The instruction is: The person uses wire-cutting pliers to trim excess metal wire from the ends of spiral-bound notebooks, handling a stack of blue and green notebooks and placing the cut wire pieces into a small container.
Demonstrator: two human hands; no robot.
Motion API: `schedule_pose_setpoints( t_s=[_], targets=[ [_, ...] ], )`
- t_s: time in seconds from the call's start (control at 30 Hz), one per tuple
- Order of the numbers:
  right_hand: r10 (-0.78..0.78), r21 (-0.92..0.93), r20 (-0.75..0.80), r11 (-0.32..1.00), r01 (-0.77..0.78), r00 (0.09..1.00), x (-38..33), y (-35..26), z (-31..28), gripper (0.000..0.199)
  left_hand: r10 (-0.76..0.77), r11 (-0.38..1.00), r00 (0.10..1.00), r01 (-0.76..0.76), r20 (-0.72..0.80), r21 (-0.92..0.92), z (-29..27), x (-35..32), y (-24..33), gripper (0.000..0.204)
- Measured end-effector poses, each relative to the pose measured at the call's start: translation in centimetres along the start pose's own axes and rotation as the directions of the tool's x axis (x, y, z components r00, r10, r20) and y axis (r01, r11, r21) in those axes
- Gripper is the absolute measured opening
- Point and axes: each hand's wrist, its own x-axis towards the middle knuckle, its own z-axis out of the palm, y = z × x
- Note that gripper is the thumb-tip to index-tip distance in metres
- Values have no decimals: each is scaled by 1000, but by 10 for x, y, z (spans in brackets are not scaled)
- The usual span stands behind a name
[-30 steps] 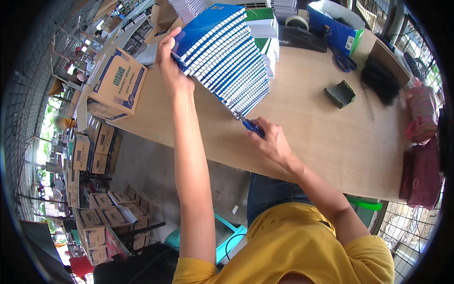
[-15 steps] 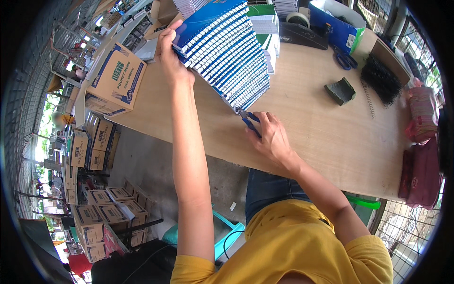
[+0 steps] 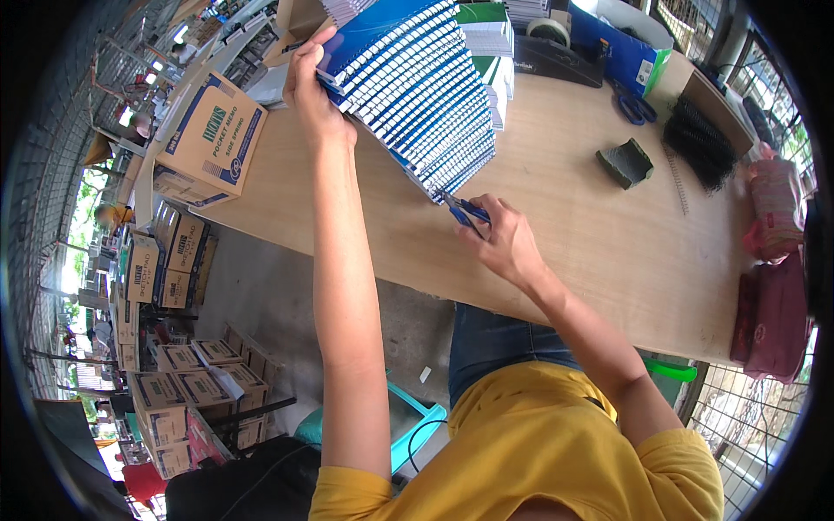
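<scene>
A fanned stack of blue spiral-bound notebooks lies tilted on the table, their white-and-blue bound edges toward me. My left hand grips the stack's left side, thumb at the upper corner and the other fingers partly hidden. Blue-handled pliers are in my right hand, fingers closed round the handles. The pliers' jaws meet the near lower corner of the stack, at the end of the bindings; whether they pinch a wire there is too small to tell.
Green-covered notebooks stand behind the stack. Right of them are a tape dispenser, a blue box, scissors, a small dark open box and black binding coils. Pink pouches line the right edge. A carton sits left.
The pliers and my right hand have shifted slightly right and up along the stack's lower edge. The handles look spread a little wider. My left hand keeps its hold.
</scene>
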Motion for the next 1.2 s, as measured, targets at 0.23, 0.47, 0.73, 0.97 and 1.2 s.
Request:
schedule_pose_setpoints(
  t_s=[0.23, 0.47, 0.73, 0.97, 1.2],
  targets=[
    [-190, -272, -49, 947, 170, 981, -5, 5, 13, 39, -12, 1000, 1000, 12, -3, -4, 1, 2, 0, 39],
    [-92, -103, 48, 990, 96, 995, 8, 6, 3, 23, 31, 999, 999, -31, 12, -7, 0, 0, -2, 38],
    [427, 105, 413, 855, -508, 804, 33, -6, -8, 28, 16, 1000, 1000, -16, 0, -14, 3, -1, -1, 36],
    [-62, -250, 29, 966, 67, 998, 0, 6, 6, 34, 14, 1000, 1000, -14, 2, -9, 4, -1, 1, 37],
    [-192, -361, -19, 916, 173, 981, 1, 10, 19, 35, -45, 997, 999, 45, 3, -61, -1, 2, 1, 38]
  ],
)
